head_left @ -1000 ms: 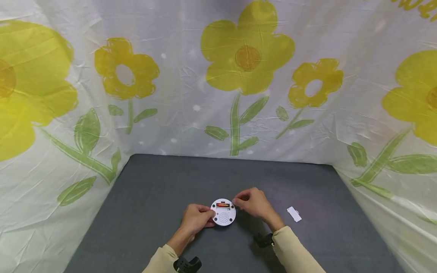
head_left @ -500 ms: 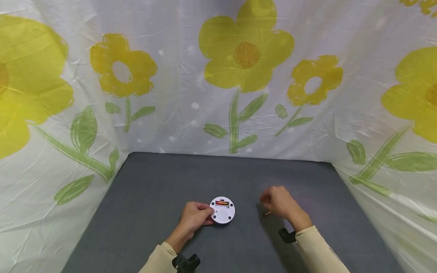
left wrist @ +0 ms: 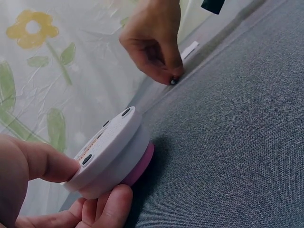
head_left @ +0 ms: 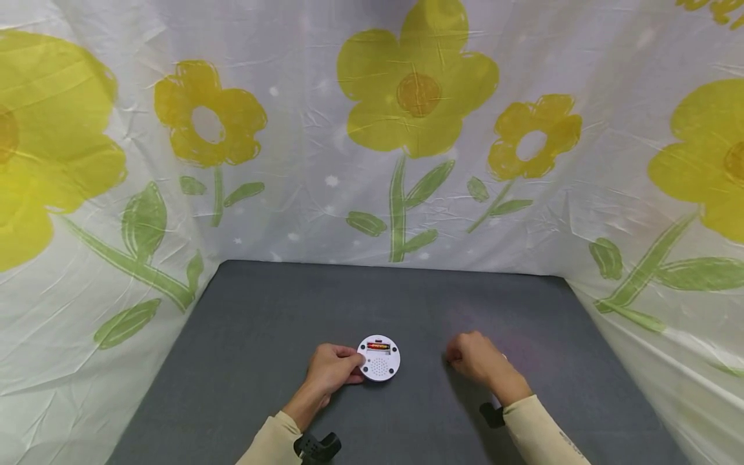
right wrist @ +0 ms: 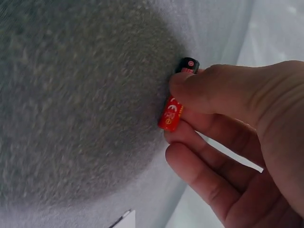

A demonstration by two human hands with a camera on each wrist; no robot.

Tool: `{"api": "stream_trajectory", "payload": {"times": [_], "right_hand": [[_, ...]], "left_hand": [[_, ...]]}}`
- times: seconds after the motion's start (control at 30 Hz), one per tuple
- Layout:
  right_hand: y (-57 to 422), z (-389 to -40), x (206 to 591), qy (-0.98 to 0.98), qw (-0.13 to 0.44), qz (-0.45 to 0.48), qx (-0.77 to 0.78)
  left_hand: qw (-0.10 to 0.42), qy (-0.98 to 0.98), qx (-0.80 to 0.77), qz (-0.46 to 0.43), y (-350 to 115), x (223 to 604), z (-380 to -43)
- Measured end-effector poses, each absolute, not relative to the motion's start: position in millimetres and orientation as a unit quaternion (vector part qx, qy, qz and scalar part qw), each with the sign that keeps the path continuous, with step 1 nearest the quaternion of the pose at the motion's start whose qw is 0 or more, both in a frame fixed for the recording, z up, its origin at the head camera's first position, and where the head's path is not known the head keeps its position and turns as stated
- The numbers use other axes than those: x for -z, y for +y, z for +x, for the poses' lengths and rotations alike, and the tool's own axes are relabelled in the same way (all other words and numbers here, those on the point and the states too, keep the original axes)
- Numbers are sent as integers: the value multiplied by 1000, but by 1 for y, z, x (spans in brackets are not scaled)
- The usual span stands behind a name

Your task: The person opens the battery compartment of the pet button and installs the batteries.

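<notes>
White round device (head_left: 379,367) is held by left hand (head_left: 332,369), fingers clamped at its nine o'clock rim; seated battery (head_left: 379,346) toward twelve. At three o'clock, loose battery (right wrist: 171,115) is pinched by right hand's (head_left: 478,359) fingers; might be dropped, rolled across desk (head_left: 290,310) if grip is slackened.

On the red-and-black cylindrical battery (right wrist: 171,114) between the fingers of the right hand (right wrist: 228,128), white marks resembling a CE sign stand on the red part; a small circled sign, seemingly a plus, is on the black end, and a yellow sign near the red end is too small to tell. The red cylindrical battery (head_left: 379,346) inside the white round plastic device (head_left: 379,370) bears lettering too small to read. Yellow lettering on the white flower-printed fabric backdrop (head_left: 308,194) is cut off at upper right; dark print on the beige right sleeve (head_left: 540,429) is illegible.
</notes>
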State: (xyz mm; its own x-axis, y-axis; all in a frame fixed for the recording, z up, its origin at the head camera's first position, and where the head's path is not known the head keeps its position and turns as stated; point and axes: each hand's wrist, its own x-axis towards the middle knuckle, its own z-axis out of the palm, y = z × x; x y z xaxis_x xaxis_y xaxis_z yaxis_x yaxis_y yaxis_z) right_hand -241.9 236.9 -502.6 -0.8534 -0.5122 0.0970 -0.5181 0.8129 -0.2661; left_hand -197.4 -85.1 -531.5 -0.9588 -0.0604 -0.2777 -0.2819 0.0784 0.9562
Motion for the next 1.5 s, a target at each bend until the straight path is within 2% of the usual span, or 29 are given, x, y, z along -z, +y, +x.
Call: {"api": "stream_trajectory", "payload": {"times": [0.33, 0.67, 0.9, 1.5], "right_hand": [[209, -244, 485, -927, 74, 337, -151], [153, -250, 462, -906, 52, 381, -174], [123, -250, 462, -906, 35, 386, -168], [97, -246, 479, -898, 27, 404, -174]], "left_hand": [[85, 733, -665, -117, -85, 532, -197], [85, 732, -667, -114, -86, 532, -200], [84, 737, -661, -107, -87, 531, -197], [80, 734, -667, -100, -88, 535, -197]]}}
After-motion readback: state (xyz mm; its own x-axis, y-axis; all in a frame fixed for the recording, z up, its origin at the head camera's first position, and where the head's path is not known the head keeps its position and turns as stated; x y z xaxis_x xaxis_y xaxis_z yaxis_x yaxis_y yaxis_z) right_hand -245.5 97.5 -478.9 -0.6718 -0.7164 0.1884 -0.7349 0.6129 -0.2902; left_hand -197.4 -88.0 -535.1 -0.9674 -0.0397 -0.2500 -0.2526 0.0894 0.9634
